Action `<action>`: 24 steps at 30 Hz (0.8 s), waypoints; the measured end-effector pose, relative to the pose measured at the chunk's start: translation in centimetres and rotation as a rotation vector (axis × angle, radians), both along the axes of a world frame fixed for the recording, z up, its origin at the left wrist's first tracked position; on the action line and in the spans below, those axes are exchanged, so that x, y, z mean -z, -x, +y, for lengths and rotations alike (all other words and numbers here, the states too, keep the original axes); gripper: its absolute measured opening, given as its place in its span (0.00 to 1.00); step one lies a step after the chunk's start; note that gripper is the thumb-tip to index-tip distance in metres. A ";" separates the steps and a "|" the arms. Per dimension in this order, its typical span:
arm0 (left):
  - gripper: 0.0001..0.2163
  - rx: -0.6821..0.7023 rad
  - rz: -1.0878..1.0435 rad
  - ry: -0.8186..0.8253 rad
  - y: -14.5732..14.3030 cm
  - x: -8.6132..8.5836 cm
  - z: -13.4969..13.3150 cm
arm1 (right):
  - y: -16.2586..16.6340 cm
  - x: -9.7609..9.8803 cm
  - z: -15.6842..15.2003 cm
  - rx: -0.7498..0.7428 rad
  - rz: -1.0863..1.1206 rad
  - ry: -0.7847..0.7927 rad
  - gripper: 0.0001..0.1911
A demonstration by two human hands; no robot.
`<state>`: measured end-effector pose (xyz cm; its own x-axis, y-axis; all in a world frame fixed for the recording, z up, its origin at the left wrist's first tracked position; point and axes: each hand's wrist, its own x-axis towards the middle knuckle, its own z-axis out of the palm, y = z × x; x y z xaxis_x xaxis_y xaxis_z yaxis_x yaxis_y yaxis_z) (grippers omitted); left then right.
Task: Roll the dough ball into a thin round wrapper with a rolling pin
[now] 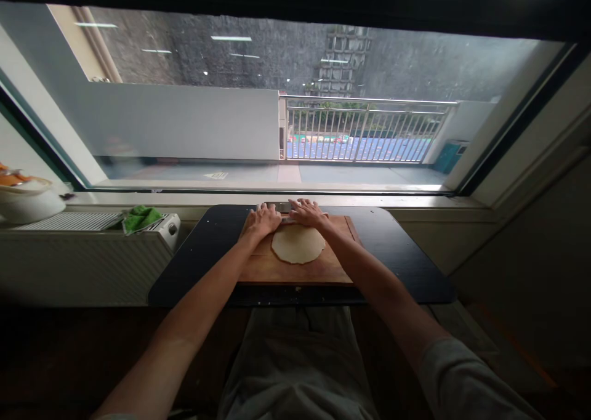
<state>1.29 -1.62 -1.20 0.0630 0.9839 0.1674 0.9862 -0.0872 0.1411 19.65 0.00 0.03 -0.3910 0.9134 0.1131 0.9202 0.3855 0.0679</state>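
A thin round sheet of rolled-out dough (298, 245) lies on a wooden board (295, 275). At its far left edge my left hand (265, 218) rests palm down, fingers stretched forward and slightly bent. My right hand (308, 213) lies the same way at the far right edge, fingers spread toward the window. Between the hands a short pale strip (288, 220) shows, perhaps part of a rolling pin; most of it is hidden under my palms. The board sits on a dark tabletop (194, 254) with rounded corners.
Just beyond the table run a window sill (184, 198) and a large window. At the left stands a white radiator (92, 254), with a green cloth (141, 217) and a white pot-like container (30, 201) on top. White specks dot the table's near edge.
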 end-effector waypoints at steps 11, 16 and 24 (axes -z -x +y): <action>0.23 -0.014 -0.019 -0.032 -0.5 0.1 -2.8 | 0.0 1.6 -2.3 0.085 0.048 -0.007 0.34; 0.22 -0.017 -0.026 -0.019 -0.4 0.0 -0.5 | 0.4 1.0 0.3 0.116 0.063 0.055 0.35; 0.21 -0.024 -0.027 -0.018 -0.7 -0.5 -1.2 | 0.2 0.5 -0.5 0.107 0.072 0.045 0.35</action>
<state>1.96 -2.81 -0.68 0.0347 0.9819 0.1864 0.9838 -0.0664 0.1664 19.44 -0.45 -0.46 -0.2836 0.9542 0.0956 0.9581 0.2862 -0.0145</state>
